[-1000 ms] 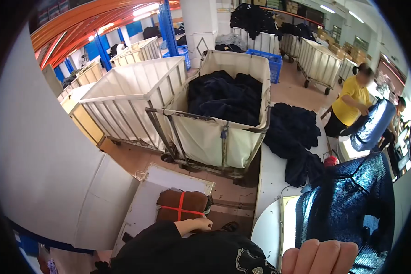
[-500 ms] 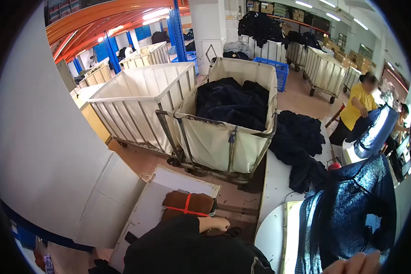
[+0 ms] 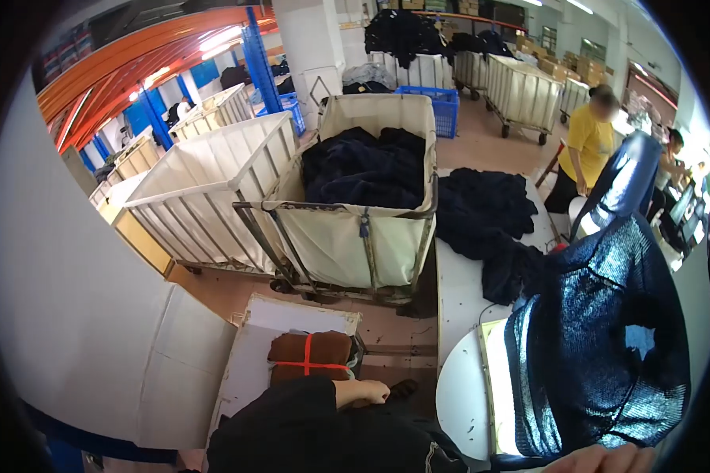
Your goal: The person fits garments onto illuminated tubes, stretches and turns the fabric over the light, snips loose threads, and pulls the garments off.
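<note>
Dark blue knit, glossy where light catches it, makes up the garment (image 3: 599,299) at the right, draped beside and partly over a brightly lit panel (image 3: 501,386). A pale blue patch shows amid its folds, and fine ribbing runs down its length. At the bottom edge, the right hand (image 3: 607,459) is at the garment's lower end, back and knuckles showing; the fingers are cut off by the frame, so I cannot tell whether they grip the cloth.

The left hand (image 3: 371,392), reaching out of a black sleeve (image 3: 308,402), is nearest to a brown bundle (image 3: 292,347) crossed by red strapping, which lies on a low white surface (image 3: 292,311). Its fingers look loosely curled, though whether they close on anything I cannot tell.

A white rounded board (image 3: 461,402) sits just left of the panel. Beyond it, dark clothing (image 3: 489,213) is heaped along the white tabletop (image 3: 454,296), some of it trailing toward the garment. Next to that stands a canvas cart (image 3: 323,244) loaded with dark fabric (image 3: 363,169), with a second cart (image 3: 205,229) close on its left. Farther back at right, a person in a yellow shirt (image 3: 588,146) stands near another shiny blue garment (image 3: 631,173).
</note>
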Demonstrator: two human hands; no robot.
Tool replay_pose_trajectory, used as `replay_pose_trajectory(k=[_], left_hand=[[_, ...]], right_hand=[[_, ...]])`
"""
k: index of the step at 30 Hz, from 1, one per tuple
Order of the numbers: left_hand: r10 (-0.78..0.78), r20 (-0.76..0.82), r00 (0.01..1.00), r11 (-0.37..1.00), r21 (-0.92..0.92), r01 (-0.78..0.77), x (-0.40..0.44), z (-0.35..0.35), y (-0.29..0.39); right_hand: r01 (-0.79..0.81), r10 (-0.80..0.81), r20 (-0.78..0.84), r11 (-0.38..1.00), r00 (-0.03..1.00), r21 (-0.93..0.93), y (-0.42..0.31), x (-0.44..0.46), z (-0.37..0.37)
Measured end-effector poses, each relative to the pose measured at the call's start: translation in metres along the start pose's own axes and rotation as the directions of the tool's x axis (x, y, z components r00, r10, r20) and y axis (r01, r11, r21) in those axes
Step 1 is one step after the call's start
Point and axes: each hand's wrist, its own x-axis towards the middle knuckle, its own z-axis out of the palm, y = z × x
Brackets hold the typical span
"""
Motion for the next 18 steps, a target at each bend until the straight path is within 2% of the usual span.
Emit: replay_pose_trajectory(k=[1,5,8,10,11,12,13,14,16,18], left_hand=[[0.007,0.010,1.000,1.000,0.003,-0.007,0.007,0.008,-0.011],[-0.015,0.029,0.999,0.999,-0.031,0.016,0.017,-0.002,-0.021],[0.038,0.074,0.997,0.997,0.069,-0.043,0.045,-0.031,-0.035],[-0.034,0.130,0.991,0.996,0.085,0.023,0.047,-0.080,-0.014],[0.023,0.139,0.990,0.986,0.160,-0.046,0.078,-0.082,-0.031],[0.090,0.014,0.996,0.991,0.103,-0.091,0.076,-0.101,-0.026],[0.044,-0.001,0.999,0.992,0.114,-0.044,0.076,-0.125,-0.019],[0.023,-0.059,0.998,0.999,0.043,-0.020,0.067,-0.149,-0.008],[0.168,-0.167,0.972,0.986,0.033,-0.164,0.099,-0.155,-0.031],[0.211,-0.134,0.968,0.976,-0.028,-0.217,0.113,-0.172,-0.037]], right_hand=[[0.086,-0.086,0.006,0.995,0.996,0.050,0.007,0.002,-0.004],[0.047,-0.045,0.041,0.997,0.998,-0.061,0.016,0.016,-0.017],[0.014,-0.013,0.005,0.992,1.000,-0.122,0.034,0.033,-0.022],[-0.028,0.023,-0.033,0.985,0.999,-0.171,0.048,0.044,-0.023],[-0.013,0.017,0.032,0.992,0.999,-0.127,0.060,0.053,-0.032],[-0.031,0.045,0.112,0.992,0.993,-0.121,0.069,0.063,-0.040],[-0.046,0.068,0.188,0.991,0.980,-0.122,0.077,0.075,-0.050],[-0.061,0.093,0.250,0.989,0.964,-0.133,0.085,0.084,-0.059],[-0.020,-0.009,0.367,0.997,0.930,0.076,0.120,0.092,-0.081],[-0.137,0.083,0.340,0.981,0.937,0.139,0.135,0.088,-0.091]])
